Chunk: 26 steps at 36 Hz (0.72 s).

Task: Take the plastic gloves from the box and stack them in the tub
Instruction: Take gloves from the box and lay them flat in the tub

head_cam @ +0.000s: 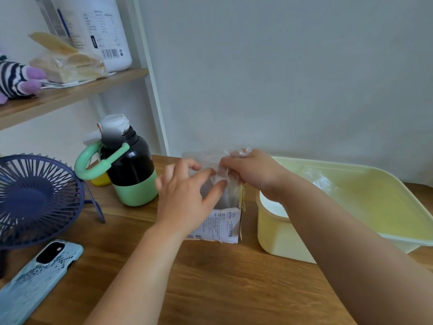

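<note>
A small white glove box (pixel 225 227) with printed text stands on the wooden table, its top torn open. A clear plastic glove (pixel 208 160) rises out of it. My right hand (pixel 250 172) grips the bunched top of that glove just above the box. My left hand (pixel 185 195) hovers over the box's left side, its thumb and fingertips pinching the glove's lower part. To the right stands the pale yellow tub (pixel 271 233); several clear gloves (pixel 321 179) lie inside it near the far side.
A black and green flask (pixel 133 170) with a green handle stands left of the box. A dark blue desk fan (pixel 35 198) and a phone in a light blue case (pixel 39 277) lie further left. A shelf (pixel 77 90) holds bottles and a plush toy.
</note>
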Tool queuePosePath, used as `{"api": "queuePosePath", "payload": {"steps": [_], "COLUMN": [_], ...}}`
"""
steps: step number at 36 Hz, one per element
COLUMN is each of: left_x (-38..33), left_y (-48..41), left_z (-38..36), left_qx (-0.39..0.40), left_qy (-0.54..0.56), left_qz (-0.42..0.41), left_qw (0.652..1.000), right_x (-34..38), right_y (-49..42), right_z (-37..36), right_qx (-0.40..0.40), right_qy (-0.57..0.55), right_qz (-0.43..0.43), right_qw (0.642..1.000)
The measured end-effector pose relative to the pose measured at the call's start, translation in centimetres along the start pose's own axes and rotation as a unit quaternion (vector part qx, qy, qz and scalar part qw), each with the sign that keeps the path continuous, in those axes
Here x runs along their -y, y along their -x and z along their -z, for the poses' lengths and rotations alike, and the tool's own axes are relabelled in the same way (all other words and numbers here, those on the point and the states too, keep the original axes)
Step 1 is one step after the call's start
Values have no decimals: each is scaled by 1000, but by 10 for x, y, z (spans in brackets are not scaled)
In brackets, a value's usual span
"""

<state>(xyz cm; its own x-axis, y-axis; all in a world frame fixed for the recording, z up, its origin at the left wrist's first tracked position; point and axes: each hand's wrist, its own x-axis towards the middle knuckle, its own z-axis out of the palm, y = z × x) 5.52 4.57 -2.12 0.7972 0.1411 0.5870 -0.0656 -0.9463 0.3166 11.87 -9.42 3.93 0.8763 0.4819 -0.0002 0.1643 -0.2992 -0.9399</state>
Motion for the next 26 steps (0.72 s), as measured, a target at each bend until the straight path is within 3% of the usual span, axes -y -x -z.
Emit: {"api": "queuePosePath", "payload": {"steps": [7, 15, 26], "left_x": [3, 3, -1], "left_y": [-2, -9, -3], "left_z": [5, 7, 12], "left_qx": [27, 19, 115], "left_qy": [-33, -60, -67], "left_qz": [-28, -88, -79], "left_qw": [999, 994, 988], "right_x": [-3, 2, 3], "right_y": [2, 5, 5], "right_z": [-3, -5, 13], "right_qx": [-80, -88, -179], "right_qy": [-40, -90, -246], "right_qz": [17, 35, 70], "right_qw": [996, 991, 950]}}
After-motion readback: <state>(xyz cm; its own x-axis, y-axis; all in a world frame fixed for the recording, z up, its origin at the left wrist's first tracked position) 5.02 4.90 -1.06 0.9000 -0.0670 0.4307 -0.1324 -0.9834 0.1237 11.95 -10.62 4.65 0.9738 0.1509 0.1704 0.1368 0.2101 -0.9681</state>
